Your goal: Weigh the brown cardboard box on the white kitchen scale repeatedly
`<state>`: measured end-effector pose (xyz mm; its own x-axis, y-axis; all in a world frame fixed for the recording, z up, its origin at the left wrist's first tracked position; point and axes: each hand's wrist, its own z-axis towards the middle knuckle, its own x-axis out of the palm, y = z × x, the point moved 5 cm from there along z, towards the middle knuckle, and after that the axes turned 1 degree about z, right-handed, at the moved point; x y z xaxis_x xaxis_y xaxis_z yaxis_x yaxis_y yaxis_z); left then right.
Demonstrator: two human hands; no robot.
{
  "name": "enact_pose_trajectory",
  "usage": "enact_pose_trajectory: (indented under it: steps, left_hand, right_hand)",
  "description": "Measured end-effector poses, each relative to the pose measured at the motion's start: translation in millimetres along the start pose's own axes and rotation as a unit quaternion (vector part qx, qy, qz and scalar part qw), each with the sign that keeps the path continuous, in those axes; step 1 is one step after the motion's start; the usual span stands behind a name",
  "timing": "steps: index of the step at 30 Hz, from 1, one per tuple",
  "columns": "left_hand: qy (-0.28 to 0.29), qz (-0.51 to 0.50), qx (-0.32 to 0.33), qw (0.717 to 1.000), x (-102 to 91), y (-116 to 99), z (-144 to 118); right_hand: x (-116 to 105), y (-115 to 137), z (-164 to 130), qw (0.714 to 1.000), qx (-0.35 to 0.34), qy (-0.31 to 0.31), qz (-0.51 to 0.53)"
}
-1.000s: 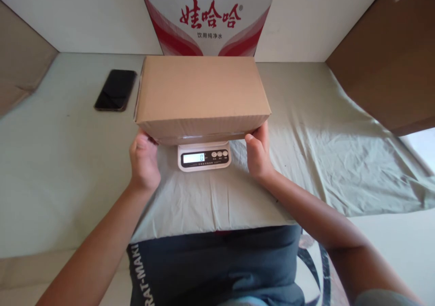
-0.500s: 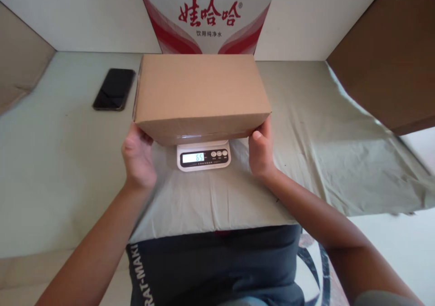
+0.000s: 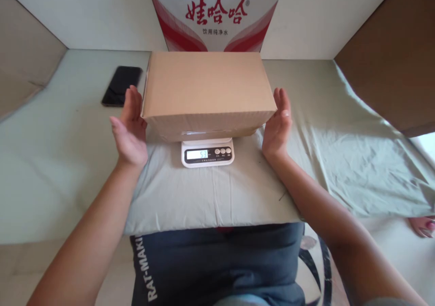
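Observation:
A brown cardboard box (image 3: 210, 84) rests on a white digital kitchen scale (image 3: 208, 160), whose weighing plate is hidden beneath it. The lit display reads what looks like 53. At the box's left end is my left hand (image 3: 132, 131), fingers stretched and thumb spread out. My right hand (image 3: 277, 124) is held flat beside the right end, its fingers extended upward. Both palms face the box without gripping it; whether the fingers still brush its sides I cannot tell.
A black smartphone (image 3: 121, 86) lies left of the box on the green cloth (image 3: 190, 201). Behind stands a white-and-red carton (image 3: 217, 16). Large brown cardboard (image 3: 384, 65) borders the right, more cardboard (image 3: 29, 52) the left. Part of a person's foot (image 3: 423, 226) shows at lower right.
Both hands have loosened from the box's lower front corners and opened along its ends. The scale's reading has dropped from about 65 to 53. The view has shifted slightly.

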<state>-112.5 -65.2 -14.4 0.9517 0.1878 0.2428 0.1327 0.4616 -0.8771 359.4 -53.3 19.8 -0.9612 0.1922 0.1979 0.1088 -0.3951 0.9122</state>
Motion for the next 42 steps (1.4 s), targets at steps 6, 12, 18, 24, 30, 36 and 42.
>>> enact_pose_trajectory:
  steps: [6, 12, 18, 24, 30, 36, 42]
  left_hand:
    - [-0.007, -0.006, 0.023, 1.0, 7.0, -7, -9]
    - [-0.002, 0.008, 0.037, 0.999, 9.9, -5, -9]
    - [-0.002, 0.012, 0.033, 0.999, 13.3, -7, -12]
    - [0.003, 0.016, 0.026, 1.0, 15.4, -9, -14]
    - [0.026, 0.017, 0.04, 0.999, 20.9, -11, -20]
    - [0.032, 0.008, 0.034, 0.999, 25.0, -13, -21]
    - [0.014, -0.007, 0.021, 1.0, 31.3, -18, -25]
  right_hand:
    - [7, -5, -7, 0.999, -0.002, 0.041, -0.004]
    - [8, -9, -12, 0.999, 0.033, 0.039, 0.008]
    - [7, -12, -13, 0.998, 0.039, 0.032, 0.046]
    - [5, -13, -13, 0.999, 0.016, 0.043, 0.016]
    - [7, -9, -14, 0.998, 0.011, 0.061, 0.0]
    - [9, -6, -16, 0.998, 0.006, 0.059, 0.016]
    - [12, -1, -16, 0.998, 0.006, 0.066, 0.005]
